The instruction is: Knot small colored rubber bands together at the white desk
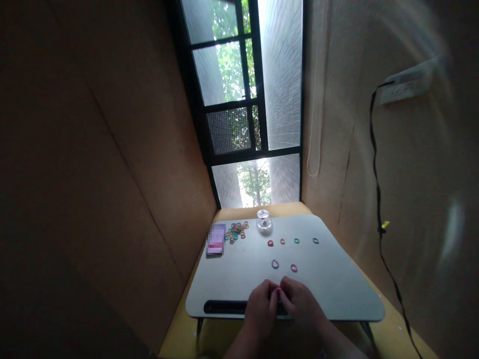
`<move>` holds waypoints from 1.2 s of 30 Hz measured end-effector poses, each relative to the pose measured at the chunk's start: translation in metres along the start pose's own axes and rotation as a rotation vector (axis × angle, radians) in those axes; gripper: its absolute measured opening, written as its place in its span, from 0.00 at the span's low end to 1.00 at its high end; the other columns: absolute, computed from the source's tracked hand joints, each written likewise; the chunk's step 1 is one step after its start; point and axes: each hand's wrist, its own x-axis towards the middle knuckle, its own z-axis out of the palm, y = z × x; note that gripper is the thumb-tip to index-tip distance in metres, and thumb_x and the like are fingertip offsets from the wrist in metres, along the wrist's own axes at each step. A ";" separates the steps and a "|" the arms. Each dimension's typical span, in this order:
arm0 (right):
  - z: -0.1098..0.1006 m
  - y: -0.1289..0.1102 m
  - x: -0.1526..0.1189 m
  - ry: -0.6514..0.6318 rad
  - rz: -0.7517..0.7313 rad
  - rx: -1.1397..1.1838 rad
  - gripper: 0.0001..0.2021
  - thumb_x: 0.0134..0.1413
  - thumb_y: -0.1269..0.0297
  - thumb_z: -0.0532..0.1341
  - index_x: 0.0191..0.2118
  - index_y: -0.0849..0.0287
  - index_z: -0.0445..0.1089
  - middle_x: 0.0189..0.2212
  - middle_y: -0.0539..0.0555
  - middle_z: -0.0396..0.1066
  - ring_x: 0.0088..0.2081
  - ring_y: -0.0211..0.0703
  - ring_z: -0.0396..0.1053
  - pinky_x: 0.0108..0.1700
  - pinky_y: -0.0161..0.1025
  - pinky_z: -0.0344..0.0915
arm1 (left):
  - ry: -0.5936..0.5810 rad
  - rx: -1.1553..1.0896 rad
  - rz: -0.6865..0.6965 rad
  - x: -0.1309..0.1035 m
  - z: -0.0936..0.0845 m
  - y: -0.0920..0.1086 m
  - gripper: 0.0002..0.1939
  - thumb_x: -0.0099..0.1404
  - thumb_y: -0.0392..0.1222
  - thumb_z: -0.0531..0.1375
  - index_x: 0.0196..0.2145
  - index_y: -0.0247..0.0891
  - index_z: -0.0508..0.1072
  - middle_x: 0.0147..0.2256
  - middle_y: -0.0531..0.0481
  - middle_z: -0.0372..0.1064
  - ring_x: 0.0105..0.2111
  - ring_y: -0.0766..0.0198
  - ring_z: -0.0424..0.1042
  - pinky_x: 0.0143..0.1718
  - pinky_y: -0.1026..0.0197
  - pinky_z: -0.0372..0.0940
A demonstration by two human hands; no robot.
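My left hand [262, 305] and my right hand [299, 298] meet over the near edge of a white folding table [239, 276]. Their fingertips pinch a small red band [278, 289], mostly hidden by the fingers. Just beyond them lie a purple hair elastic [275, 264] and a pink hair elastic [294, 268]. Farther back, a loose row holds a red elastic [270, 243], a yellow elastic [282, 241], a green elastic [297, 241] and a dark grey elastic [316, 241].
A heap of mixed elastics [236, 231] lies at the back left, beside a blurred flat purple-and-red item [216, 240]. A clear container [264, 223] stands at the back. A black slot [224, 306] runs along the front edge. The right wall carries a black cable [377, 194].
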 end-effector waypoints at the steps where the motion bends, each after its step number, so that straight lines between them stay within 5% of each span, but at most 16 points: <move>1: 0.000 0.000 0.000 0.001 0.000 0.000 0.10 0.60 0.61 0.53 0.27 0.56 0.59 0.24 0.49 0.67 0.27 0.39 0.62 0.30 0.35 0.52 | -0.001 0.004 -0.001 0.000 0.000 -0.001 0.09 0.69 0.41 0.52 0.35 0.39 0.72 0.34 0.51 0.74 0.34 0.63 0.71 0.37 0.63 0.60; 36: 0.002 0.005 0.002 -0.019 -0.026 -0.008 0.10 0.59 0.62 0.53 0.27 0.56 0.57 0.23 0.48 0.64 0.26 0.38 0.61 0.30 0.35 0.52 | -0.046 0.112 -0.033 0.003 0.000 -0.002 0.10 0.70 0.43 0.51 0.34 0.40 0.69 0.33 0.52 0.72 0.33 0.63 0.69 0.36 0.62 0.57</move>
